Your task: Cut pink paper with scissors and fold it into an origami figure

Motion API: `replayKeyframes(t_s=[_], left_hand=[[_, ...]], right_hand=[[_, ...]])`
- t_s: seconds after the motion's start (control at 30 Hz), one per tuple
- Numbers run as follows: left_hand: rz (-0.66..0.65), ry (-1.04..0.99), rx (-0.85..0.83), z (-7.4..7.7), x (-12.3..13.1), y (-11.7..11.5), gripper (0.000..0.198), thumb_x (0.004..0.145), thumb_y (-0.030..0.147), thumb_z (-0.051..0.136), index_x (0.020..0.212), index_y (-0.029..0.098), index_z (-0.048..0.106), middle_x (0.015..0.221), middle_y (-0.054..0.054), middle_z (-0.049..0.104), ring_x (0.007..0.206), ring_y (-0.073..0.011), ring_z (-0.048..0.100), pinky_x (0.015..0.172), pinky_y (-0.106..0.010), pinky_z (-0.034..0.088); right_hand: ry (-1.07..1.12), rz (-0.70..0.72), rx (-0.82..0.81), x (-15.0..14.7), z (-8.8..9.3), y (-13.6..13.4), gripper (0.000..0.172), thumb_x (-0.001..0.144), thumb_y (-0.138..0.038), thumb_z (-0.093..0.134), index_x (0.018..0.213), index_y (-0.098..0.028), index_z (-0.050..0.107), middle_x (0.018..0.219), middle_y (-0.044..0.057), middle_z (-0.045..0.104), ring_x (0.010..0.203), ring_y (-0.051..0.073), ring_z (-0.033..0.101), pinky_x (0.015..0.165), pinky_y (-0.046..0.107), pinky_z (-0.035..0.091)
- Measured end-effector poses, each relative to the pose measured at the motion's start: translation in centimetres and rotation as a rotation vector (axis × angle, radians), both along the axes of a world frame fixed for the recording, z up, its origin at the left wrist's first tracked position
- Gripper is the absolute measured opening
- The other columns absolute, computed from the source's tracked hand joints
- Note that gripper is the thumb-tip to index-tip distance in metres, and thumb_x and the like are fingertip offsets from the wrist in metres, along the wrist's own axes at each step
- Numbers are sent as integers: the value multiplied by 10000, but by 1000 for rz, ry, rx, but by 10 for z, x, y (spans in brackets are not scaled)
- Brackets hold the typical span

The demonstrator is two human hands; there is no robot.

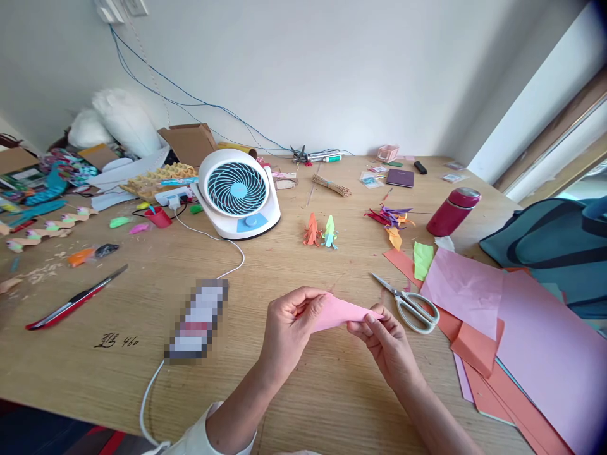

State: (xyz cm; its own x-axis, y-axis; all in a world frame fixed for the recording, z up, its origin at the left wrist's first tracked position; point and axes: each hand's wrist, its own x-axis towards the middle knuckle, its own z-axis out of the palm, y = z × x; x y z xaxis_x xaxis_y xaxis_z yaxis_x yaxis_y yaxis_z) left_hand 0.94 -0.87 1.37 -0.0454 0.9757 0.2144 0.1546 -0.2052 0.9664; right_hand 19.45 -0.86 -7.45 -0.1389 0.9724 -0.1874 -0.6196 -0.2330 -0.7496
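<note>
My left hand (289,325) and my right hand (384,344) both pinch a small folded piece of pink paper (342,311) just above the wooden table (118,373). The left hand's fingers curl around the paper's left end. Thumb and fingertips of the right hand close on its right tip. White-handled scissors (411,306) lie just right of my hands.
A stack of pink and orange paper sheets (512,341) lies at the right, with a red bottle (453,212) behind it. A white desk fan (237,193) stands mid-table, and its cable trails toward me. Two small origami figures (320,231) stand beside the fan. A red utility knife (76,298) lies at the left.
</note>
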Motion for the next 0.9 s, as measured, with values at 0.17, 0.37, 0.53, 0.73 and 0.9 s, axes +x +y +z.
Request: replayKeyframes(t_s=[0.17, 0.37, 0.53, 0.73, 0.9], left_hand=[[45, 68, 30, 2, 3, -1, 181, 874, 266, 616, 766, 147, 699, 721, -16, 708, 684, -139, 638, 621, -189, 471], [89, 202, 113, 0, 3, 0, 210, 894, 246, 577, 719, 157, 650, 668, 2, 668, 622, -115, 593, 589, -189, 432], [-24, 284, 314, -3, 1, 4, 133, 928, 209, 582, 867, 168, 693, 818, -33, 716, 740, -125, 646, 693, -209, 478], [-51, 511, 563, -10, 6, 6, 144, 924, 158, 593, 962, 211, 721, 742, -8, 611, 678, -100, 583, 622, -199, 455], [-84, 691, 663, -9, 14, 4, 89, 934, 177, 589, 989, 202, 655, 742, 4, 642, 669, -108, 593, 647, -219, 457]], right_hand=[[24, 17, 12, -1, 2, -1, 263, 763, -337, 814, 742, -225, 577, 746, -6, 753, 743, 178, 747, 773, 299, 580], [-4, 46, 14, -1, -2, -2, 252, 799, -373, 775, 741, -223, 581, 765, 9, 756, 789, 179, 737, 839, 323, 551], [-390, -148, 211, 14, 4, 6, 200, 823, -403, 738, 913, -241, 666, 1010, 49, 727, 923, 194, 657, 835, 325, 506], [-755, -307, 620, 16, 34, 1, 154, 874, -280, 675, 1028, -282, 673, 1050, 56, 661, 1051, 246, 574, 976, 412, 406], [-763, -207, 670, 4, 44, -3, 91, 880, -268, 667, 965, -276, 696, 882, 44, 654, 875, 231, 584, 836, 389, 438]])
